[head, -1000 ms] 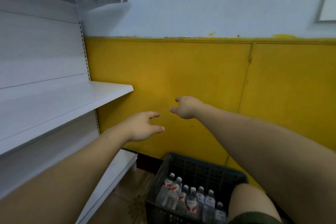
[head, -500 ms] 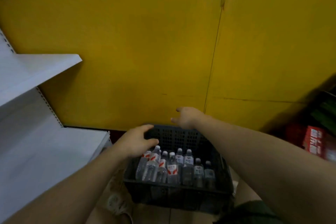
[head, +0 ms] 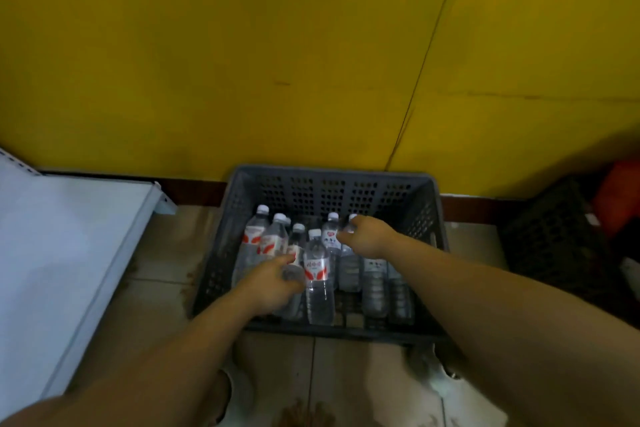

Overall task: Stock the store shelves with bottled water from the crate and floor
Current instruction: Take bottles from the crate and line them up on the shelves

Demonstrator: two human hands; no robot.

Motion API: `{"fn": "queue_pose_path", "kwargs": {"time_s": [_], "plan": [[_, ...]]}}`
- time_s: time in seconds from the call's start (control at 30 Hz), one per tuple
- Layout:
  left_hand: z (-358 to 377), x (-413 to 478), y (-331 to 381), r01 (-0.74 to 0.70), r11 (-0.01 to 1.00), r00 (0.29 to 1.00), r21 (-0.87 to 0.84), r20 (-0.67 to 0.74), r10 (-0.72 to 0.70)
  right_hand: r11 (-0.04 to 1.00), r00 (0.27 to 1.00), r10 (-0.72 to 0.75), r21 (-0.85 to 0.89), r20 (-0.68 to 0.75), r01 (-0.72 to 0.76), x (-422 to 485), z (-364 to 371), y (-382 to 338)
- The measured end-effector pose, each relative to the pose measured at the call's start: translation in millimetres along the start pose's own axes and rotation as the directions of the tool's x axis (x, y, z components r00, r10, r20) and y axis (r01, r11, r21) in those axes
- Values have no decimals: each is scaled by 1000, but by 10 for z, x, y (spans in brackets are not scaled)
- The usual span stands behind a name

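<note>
Head view: gripping bottles (head: 319,270) in the crate (head: 332,172)

Left fingers (head: 293,286) curl round a bottle (head: 296,243); right fingers (head: 346,236) seem to pinch a second bottle (head: 349,269) near its cap, though blurred. Left hand (head: 270,282) and right hand (head: 367,236) reach inside the crate, beside the shelf (head: 69,253).

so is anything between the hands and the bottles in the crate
Nothing visible does. The left hand curls round one bottle inside the open-topped crate, and the right hand grips the neck of a second bottle.
</note>
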State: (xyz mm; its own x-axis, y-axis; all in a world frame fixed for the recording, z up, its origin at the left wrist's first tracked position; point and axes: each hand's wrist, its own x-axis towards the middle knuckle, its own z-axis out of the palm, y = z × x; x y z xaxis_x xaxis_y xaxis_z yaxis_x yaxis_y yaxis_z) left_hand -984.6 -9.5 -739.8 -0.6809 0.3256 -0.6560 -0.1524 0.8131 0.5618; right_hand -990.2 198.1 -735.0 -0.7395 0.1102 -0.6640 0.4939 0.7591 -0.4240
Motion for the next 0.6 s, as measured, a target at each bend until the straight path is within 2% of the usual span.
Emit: {"fn": "queue_pose_path", "kwargs": {"time_s": [0.27,0.43,0.6], "plan": [[426,1058,-381,175,971,982,-165,99,-161,969,985,102,208,140,-130,1055,635,204],[623,1315,-642,251,921,962,-298,180,-203,880,969,67,443,238,-170,1462,1000,197],[649,1358,-743,276,892,958,-359,177,-225,861,991,111,490,79,-135,1542,1226,164]]}}
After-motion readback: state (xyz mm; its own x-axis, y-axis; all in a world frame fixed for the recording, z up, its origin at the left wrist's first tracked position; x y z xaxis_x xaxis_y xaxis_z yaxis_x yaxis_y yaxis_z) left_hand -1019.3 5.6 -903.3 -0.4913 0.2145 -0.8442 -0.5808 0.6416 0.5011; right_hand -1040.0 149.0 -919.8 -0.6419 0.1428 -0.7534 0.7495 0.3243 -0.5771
